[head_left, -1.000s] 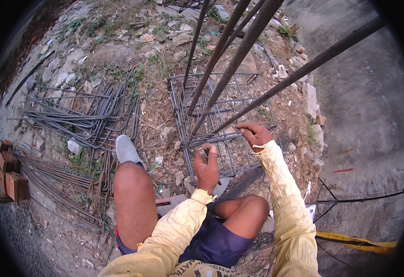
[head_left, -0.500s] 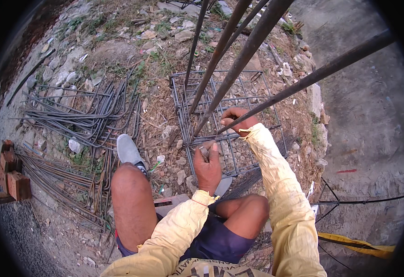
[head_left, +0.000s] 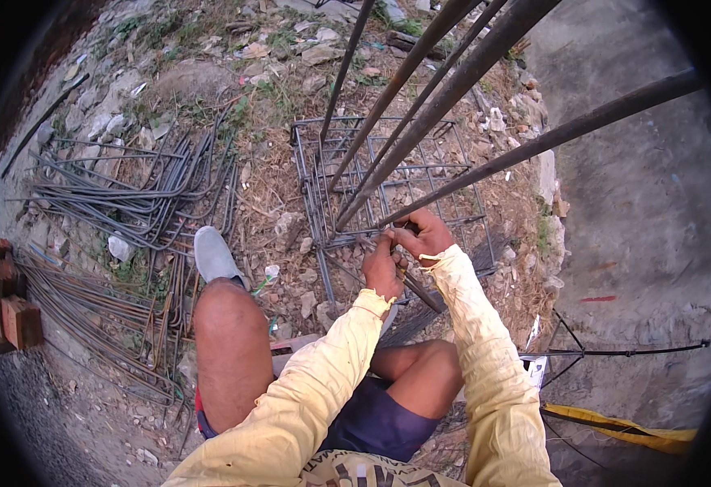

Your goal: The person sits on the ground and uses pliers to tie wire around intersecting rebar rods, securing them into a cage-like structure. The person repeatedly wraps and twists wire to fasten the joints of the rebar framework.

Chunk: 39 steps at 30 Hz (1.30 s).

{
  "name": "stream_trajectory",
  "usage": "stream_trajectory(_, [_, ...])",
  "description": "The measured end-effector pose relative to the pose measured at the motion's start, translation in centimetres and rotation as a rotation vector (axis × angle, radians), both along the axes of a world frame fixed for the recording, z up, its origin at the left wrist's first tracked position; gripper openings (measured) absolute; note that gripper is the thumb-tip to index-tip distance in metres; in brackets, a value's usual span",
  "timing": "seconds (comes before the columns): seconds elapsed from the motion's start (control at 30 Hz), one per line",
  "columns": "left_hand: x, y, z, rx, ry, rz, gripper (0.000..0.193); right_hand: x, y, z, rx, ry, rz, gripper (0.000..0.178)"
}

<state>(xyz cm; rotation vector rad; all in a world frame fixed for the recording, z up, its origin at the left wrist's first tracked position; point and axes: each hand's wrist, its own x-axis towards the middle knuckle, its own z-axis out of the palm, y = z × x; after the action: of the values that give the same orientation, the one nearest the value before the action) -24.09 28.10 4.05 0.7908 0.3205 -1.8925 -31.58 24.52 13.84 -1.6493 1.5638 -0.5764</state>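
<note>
My left hand [head_left: 383,269] is closed around a dark metal bar-like tool [head_left: 423,294]. Its shaft slants down to the right from beneath my fingers; the rest of it is hidden. My right hand [head_left: 423,235] pinches right against the left fingertips, and whatever lies between its fingers is too small to make out. Both hands are at the near corner of a rebar cage [head_left: 320,258], where a square steel stirrup meets the upright bars. One thick steel bar [head_left: 526,154] rises to the right from just beside my right hand. More bars [head_left: 400,146] stand left of it.
Bent stirrups [head_left: 152,199] lie piled on the left, with thin rusty rods [head_left: 99,316] below them. Red bricks [head_left: 21,322] are stacked at the far left. Rubble and dry grass cover the ground. A concrete surface [head_left: 631,227] and a yellow strap [head_left: 615,424] are on the right.
My left hand has moved up and right to meet my right hand, which has shifted slightly down. The tool's shaft now shows below the hands. The whole view has shifted a little.
</note>
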Motion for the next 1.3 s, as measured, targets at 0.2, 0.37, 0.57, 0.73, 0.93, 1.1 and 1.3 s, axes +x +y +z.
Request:
stream_trajectory(0.2, [-1.6, -0.7, 0.4, -0.213, -0.335, 0.168, 0.042, 0.4, -1.1, -1.7, -0.308, 0.384, 0.082, 0.014])
stream_trajectory(0.37, [1.1, -0.8, 0.0, -0.097, -0.228, -0.116, 0.027, 0.0, -1.1, -5.2, -0.59, 0.369, 0.074, 0.012])
stream_trajectory(0.57, [4.3, 3.7, 1.3, -0.085, -0.277, 0.032, 0.02, -0.1, -1.6, -5.0, 0.065, -0.108, -0.095, 0.026])
stream_trajectory(0.73, [4.9, 2.0, 2.4, -0.044, 0.087, 0.221, 0.018, -2.0, -4.0, -4.2, -0.054, 0.175, 0.404, 0.026])
stream_trajectory(0.93, [5.2, 0.7, 1.7, 0.116, -0.016, 0.155, 0.023, -0.8, -4.6, -2.0, 0.057, 0.285, 0.487, 0.028])
stream_trajectory(1.1, [5.4, 1.3, 0.3, 0.053, -0.005, 0.073, 0.026, -1.9, -4.2, -2.8, -0.015, 0.164, 0.443, 0.031])
stream_trajectory(1.3, [6.0, 2.8, 1.8, -0.05, 0.051, 0.042, 0.025, -1.1, 0.1, -1.9, 0.448, -0.467, -0.162, 0.035])
